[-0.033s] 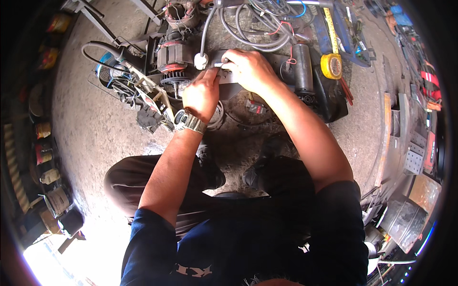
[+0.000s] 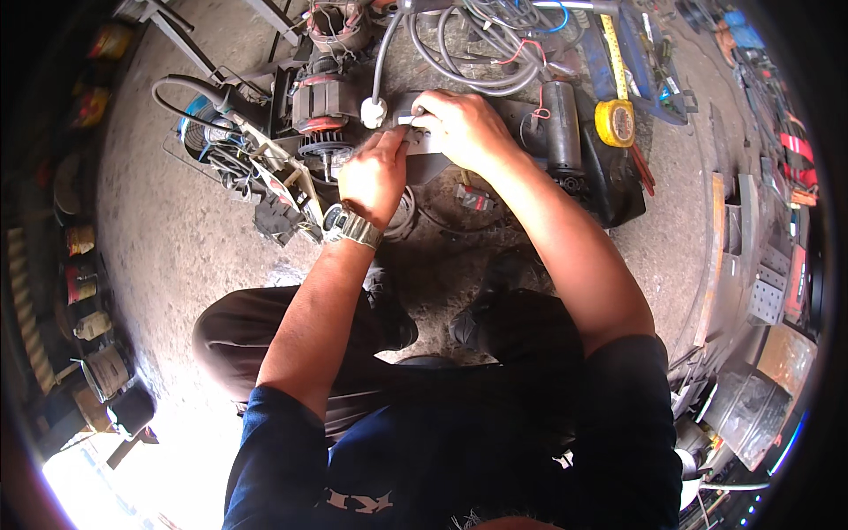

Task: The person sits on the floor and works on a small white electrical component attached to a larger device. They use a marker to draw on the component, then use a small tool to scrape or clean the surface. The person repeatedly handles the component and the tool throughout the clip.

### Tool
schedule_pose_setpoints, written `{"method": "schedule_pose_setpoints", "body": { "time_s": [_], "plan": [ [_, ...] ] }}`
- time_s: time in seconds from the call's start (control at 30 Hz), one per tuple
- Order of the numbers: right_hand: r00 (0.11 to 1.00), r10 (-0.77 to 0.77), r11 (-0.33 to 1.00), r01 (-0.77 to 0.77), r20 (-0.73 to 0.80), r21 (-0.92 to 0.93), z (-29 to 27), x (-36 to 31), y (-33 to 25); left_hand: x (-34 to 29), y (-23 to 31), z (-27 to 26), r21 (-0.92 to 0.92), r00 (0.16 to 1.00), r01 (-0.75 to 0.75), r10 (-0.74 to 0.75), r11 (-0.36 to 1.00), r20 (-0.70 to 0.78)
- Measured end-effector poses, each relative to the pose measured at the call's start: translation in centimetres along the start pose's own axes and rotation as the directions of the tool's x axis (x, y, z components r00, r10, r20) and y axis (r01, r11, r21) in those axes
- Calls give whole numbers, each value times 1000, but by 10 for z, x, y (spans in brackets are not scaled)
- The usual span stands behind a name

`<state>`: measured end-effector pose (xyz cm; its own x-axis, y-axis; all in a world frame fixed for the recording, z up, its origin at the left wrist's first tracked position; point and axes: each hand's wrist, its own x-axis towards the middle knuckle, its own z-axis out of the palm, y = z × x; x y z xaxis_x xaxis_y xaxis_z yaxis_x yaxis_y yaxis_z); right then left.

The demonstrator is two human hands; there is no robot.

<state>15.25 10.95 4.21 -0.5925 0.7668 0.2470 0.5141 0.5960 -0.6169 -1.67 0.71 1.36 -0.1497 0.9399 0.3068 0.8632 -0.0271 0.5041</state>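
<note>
My left hand, with a metal-banded watch on the wrist, has its fingers closed at the near left edge of a flat grey metal plate. From the right, my right hand reaches to the same spot, thumb and fingers pinched together. A small pale piece shows between the two sets of fingertips; its kind is too small to tell. A white plug on a grey cable lies just beyond my left hand. Left of that hand sits a motor armature with a black fan and a shaft.
Coiled grey cable lies at the far side. A dark metal cylinder and a yellow tape measure, its blade drawn out, are on the right. Wires and a blue spool crowd the left. Metal pieces line the right rim.
</note>
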Motion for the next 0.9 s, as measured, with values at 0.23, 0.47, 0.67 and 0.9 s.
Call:
{"method": "schedule_pose_setpoints", "body": {
  "time_s": [0.23,0.47,0.67,0.9],
  "plan": [
    [1000,-15,999,15,0,29,-2,3,1,-16,-11,6,-142,991,-7,-11,990,-130],
    [1000,-27,999,26,10,24,-5,2,-1,-29,-8,1,-55,993,-109,106,993,-59],
    [1000,-11,999,11,-3,34,-5,2,-2,-29,-13,-3,-13,974,-172,172,985,145],
    [1000,-21,999,22,-19,27,-4,2,0,-23,-14,-5,4,947,-209,201,978,249]
  ]
}}
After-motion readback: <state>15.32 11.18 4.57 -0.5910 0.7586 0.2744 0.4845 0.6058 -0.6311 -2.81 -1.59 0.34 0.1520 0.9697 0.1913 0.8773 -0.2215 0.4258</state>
